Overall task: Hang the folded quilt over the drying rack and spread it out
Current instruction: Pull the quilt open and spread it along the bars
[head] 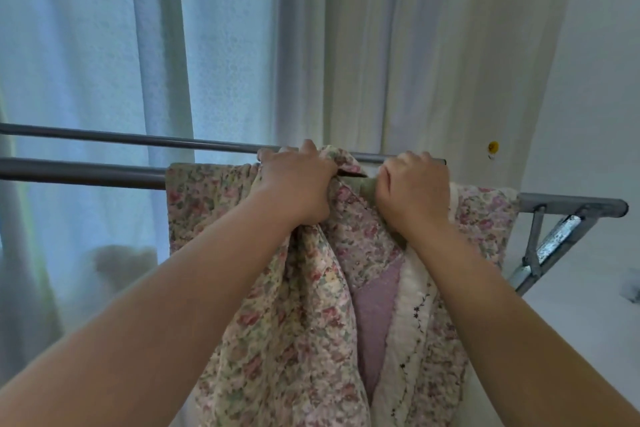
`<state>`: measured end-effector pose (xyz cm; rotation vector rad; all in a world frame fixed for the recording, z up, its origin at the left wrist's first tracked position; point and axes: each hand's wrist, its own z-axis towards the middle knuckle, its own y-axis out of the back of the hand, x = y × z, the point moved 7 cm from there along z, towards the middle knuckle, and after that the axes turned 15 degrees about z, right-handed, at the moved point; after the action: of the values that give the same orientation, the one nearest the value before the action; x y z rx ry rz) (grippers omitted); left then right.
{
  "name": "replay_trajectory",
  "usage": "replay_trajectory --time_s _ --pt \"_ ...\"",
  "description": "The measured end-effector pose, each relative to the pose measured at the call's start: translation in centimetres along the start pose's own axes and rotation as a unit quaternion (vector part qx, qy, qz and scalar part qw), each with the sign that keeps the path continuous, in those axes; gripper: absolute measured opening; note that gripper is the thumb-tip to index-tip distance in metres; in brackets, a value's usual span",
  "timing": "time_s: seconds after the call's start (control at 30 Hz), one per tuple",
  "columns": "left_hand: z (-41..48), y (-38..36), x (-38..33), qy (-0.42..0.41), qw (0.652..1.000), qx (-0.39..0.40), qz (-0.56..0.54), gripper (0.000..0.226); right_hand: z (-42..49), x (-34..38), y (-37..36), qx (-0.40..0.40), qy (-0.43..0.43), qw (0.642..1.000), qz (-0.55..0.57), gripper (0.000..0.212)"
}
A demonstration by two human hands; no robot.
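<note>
Quilt: the floral patchwork quilt (pixel 287 322) hangs over the near rail (pixel 79 173) of the drying rack (pixel 571 206), toward its right end. The bulk drops down the near side, bunched in the middle. A lilac patch and a white embroidered panel show in the folds.
Left hand: the left hand (pixel 298 184) is at rail height, knuckles up, fingers curled tight over a gathered ridge of cloth.
Right hand: the right hand (pixel 414 187) is just beside it, clenched on an olive-edged fold of the quilt at the rail.
Why held so: both grips sit close together at the top, where the weight bears on the rail. I judge this a hold for drawing the gathered layers apart sideways.
Rack: the far rail (pixel 104 137) runs parallel behind and is bare to the left. The hands hide whether the quilt reaches it. A folding brace (pixel 554 232) is at the right end.
Stage: the quilt is hung but not yet spread. The left stretch of the near rail is uncovered, so the room to spread lies that way.
Risk: the heavy near-side drop could drag the quilt off if both hands let go together.
Background: pale curtains (pixel 86 45) behind, a white wall (pixel 595 80) at right.
</note>
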<state>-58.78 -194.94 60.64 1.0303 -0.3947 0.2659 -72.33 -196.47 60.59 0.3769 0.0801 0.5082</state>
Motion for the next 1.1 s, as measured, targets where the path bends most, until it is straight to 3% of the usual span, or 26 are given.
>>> replay_trajectory --time_s 0.13,0.33,0.57,0.8,0.93,1.1 --pt "0.2 0.1 0.1 -0.002 1.000 0.013 -0.013 0.046 0.4 3.8 -2.2 0.045 -0.022 0.997 0.054 0.028" --pt "0.1 0.4 0.6 -0.030 0.999 0.005 -0.036 0.045 -0.3 3.4 -1.6 -0.029 0.036 0.998 0.041 0.036" --pt "-0.5 0.5 4.7 -0.060 0.995 -0.047 -0.056 0.017 -0.2 3.8 -2.0 -0.070 0.038 0.997 0.025 0.040" --pt "-1.7 0.1 9.3 -0.019 0.995 -0.095 -0.033 0.013 -0.2 3.8 -1.9 -0.085 0.039 0.996 0.007 0.042" --pt "-2.0 -0.5 13.2 0.052 0.996 -0.063 -0.039 0.022 -0.3 3.5 -2.0 -0.091 0.033 0.995 -0.006 0.044" --pt "-2.4 -1.1 12.4 -0.006 0.998 -0.025 -0.052 0.034 -0.4 3.9 -2.1 -0.074 0.001 0.997 0.003 0.045"
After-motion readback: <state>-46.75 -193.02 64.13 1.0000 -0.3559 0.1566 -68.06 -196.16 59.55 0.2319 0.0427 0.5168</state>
